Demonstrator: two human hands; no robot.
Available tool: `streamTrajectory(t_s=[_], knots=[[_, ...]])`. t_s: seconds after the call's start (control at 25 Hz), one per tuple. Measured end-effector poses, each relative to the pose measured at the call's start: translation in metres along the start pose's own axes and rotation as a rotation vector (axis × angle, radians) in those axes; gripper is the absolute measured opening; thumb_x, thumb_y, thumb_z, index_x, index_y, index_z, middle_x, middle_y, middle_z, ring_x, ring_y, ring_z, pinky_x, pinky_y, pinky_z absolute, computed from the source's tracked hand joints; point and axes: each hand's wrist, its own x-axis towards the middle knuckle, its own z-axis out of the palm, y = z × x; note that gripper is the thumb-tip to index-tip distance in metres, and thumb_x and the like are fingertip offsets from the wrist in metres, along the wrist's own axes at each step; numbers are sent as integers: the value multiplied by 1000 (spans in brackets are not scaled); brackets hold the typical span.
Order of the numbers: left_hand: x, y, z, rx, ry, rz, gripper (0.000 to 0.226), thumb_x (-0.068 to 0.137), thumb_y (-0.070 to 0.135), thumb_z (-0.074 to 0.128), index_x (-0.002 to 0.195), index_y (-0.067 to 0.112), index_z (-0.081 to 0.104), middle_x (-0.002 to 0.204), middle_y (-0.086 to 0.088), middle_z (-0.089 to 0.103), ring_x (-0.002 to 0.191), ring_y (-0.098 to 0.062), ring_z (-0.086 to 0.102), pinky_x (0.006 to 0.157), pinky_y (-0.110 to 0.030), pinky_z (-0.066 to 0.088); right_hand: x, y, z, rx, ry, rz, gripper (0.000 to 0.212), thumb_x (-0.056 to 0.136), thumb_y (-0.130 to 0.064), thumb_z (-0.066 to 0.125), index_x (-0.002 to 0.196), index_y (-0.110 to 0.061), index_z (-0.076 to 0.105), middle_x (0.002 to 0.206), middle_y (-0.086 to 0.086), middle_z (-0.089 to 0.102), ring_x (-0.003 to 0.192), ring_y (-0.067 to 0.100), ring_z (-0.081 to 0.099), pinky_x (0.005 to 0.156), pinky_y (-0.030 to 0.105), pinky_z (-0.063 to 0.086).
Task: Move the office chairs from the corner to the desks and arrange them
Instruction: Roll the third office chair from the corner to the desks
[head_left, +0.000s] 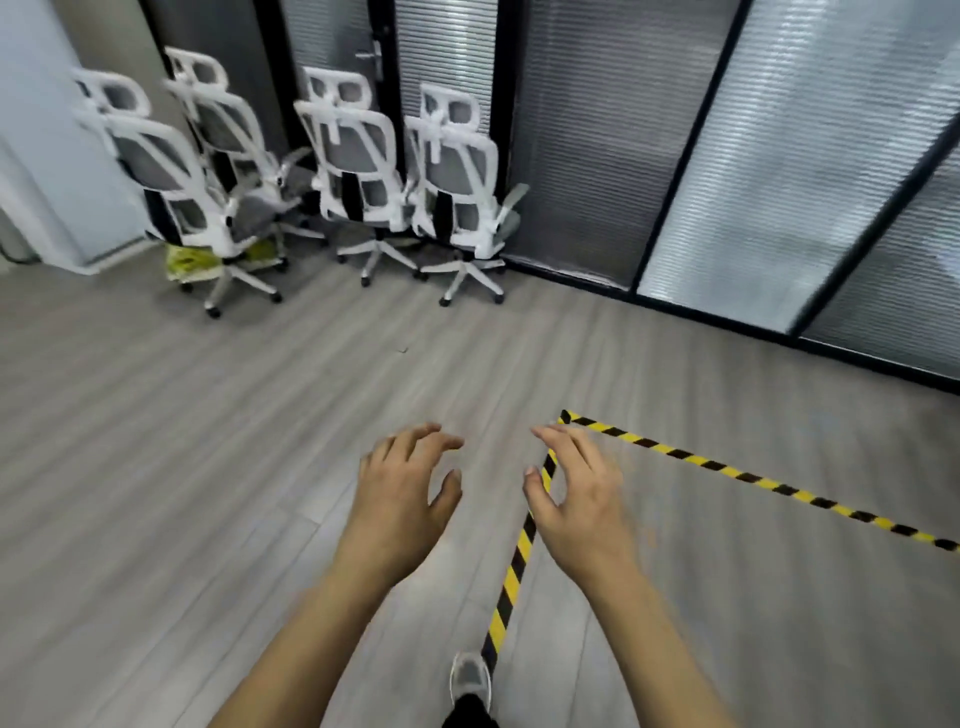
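Standing chairs: four office chairs (332, 171) with white frames and grey mesh backs remain grouped in the far corner, well apart from the person.
Front pair: right-hand chair (457, 176) and middle chair (358, 166) stand just beside each other, backs toward the camera, close against the glass partition (597, 130).
Left pair: near-left chair (171, 176) and the rear chair (218, 114) sit by the pale wall panel (47, 130); whether their arms touch cannot be told.
Under the chairs: a yellow-green object (189, 260) lies on the floor by the near-left chair's base; its nature is unclear.
Left hand (405, 488): empty, fingers spread and slightly curled, held out over bare floor.
Right hand (576, 488): empty, fingers apart, thumb separated from the rest, gripping nothing.
Footing: one grey shoe (470, 680) shows at the lower edge, beside the tape.
Floor marking: yellow-and-black tape (727, 470) forms a corner on the grey plank floor (182, 441) beneath the right hand.
Desks: none in view.
Progress (judged): no chair among those visible has left the corner; how many were taken away already cannot be known.
Remaining (judged): reaching the group, taking a backrest, rolling each chair to a desk, then aligning them.
Likely first pick (judged): the right-hand chair, being the least hemmed in.
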Motion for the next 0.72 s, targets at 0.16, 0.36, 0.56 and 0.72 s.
streamTrajectory(t_s=[0.16,0.36,0.56,0.72], knots=[[103,-88,-30,66,58,-116,29,94,34,57,123,35,57,138,10,49,126,-18,45,105,-36,32,130,-24,100,106,-77,-78,41,92,-38,53,132,-30,58,133,-13,54,123,9,51,104,29,36],[209,-203,-85,129,181,-296,28,94,36,52,122,34,59,135,10,51,122,-19,48,103,-35,33,289,-91,226,206,-225,-253,43,92,-40,50,134,-30,56,134,-11,54,125,11,50,107,38,39],[277,-345,-139,160,302,-461,29,96,33,54,125,34,57,138,10,48,126,-15,42,103,-33,31,411,-181,369,269,-347,-425,44,91,-39,51,134,-29,57,135,-11,54,125,10,49,107,36,37],[345,-475,-189,155,344,-530,29,96,33,54,125,35,56,138,11,47,127,-14,40,103,-34,30,500,-262,489,269,-391,-479,42,92,-35,56,134,-31,56,134,-13,53,124,8,49,107,35,37]])
